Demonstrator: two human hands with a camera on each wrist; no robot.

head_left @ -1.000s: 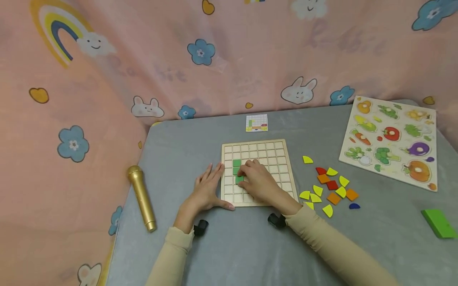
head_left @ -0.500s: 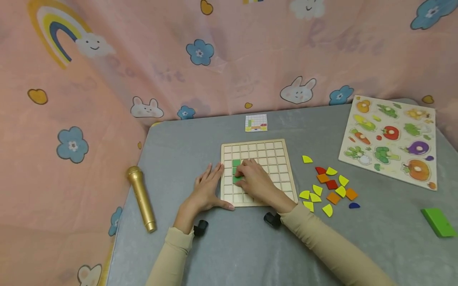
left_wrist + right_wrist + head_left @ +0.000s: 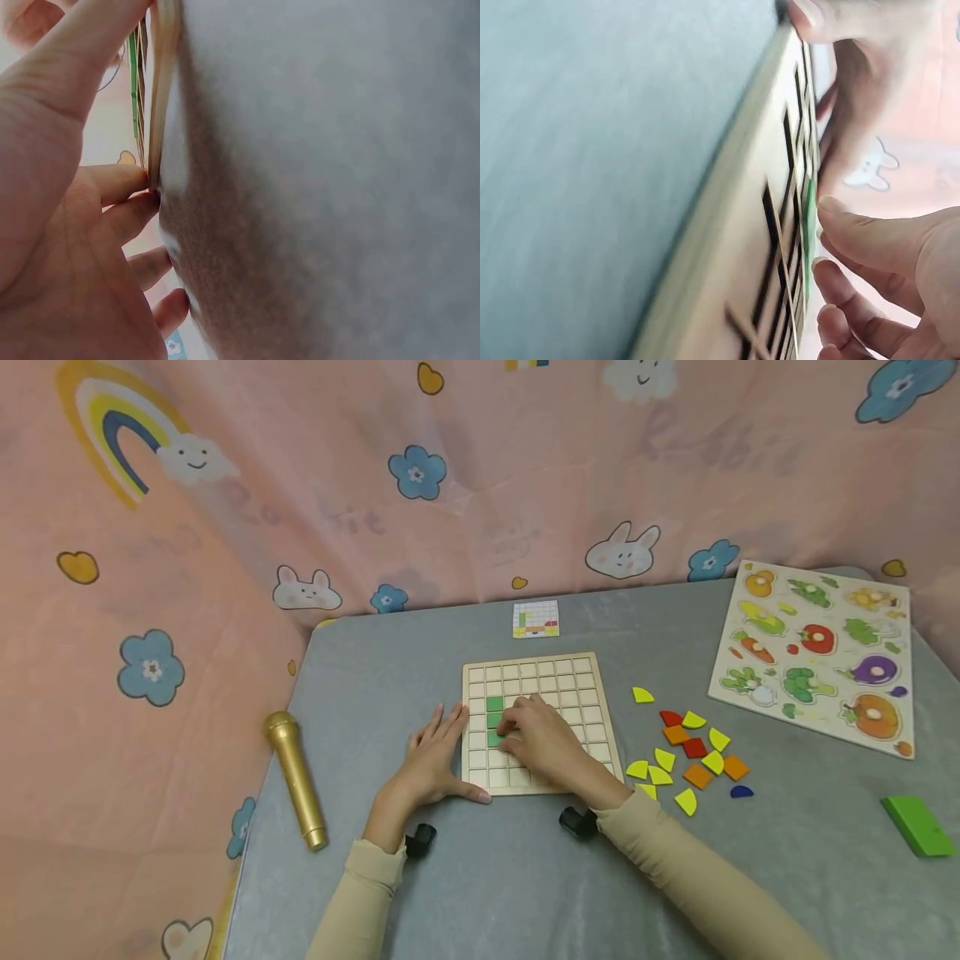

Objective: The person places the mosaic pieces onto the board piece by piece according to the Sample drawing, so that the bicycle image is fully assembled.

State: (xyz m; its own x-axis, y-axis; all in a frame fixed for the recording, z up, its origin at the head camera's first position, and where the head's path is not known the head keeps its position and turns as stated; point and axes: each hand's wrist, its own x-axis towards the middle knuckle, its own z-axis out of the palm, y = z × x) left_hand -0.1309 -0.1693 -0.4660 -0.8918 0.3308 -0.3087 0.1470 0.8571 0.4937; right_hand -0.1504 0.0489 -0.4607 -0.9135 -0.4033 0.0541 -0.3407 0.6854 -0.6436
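Note:
A square wooden grid board (image 3: 534, 662) lies on the table, with several green square tiles (image 3: 494, 703) in a column at its left side. My left hand (image 3: 433, 768) rests spread at the board's near-left corner, fingers along the left edge and thumb by the front edge. Over the board, my right hand (image 3: 546, 739) has its thumb and bent fingertips beside the lowest visible green tile, which lies flat in its cell. In the right wrist view the thumb (image 3: 870, 236) and fingers stand slightly apart next to the green tile (image 3: 809, 225); exact contact is unclear.
Right of the board lie loose yellow quarter-circles (image 3: 686, 802), orange squares (image 3: 698, 776), red pieces (image 3: 695, 747) and a blue half-circle (image 3: 742, 792). A pattern card (image 3: 536, 619) is behind the board. Further out are a vegetable puzzle (image 3: 817, 652), a green block (image 3: 918, 827) and a gold microphone (image 3: 297, 781).
The lowest visible green tile has shifted slightly left into line with the others. My right hand moved a little left with it, then slightly back right. My left hand stays put.

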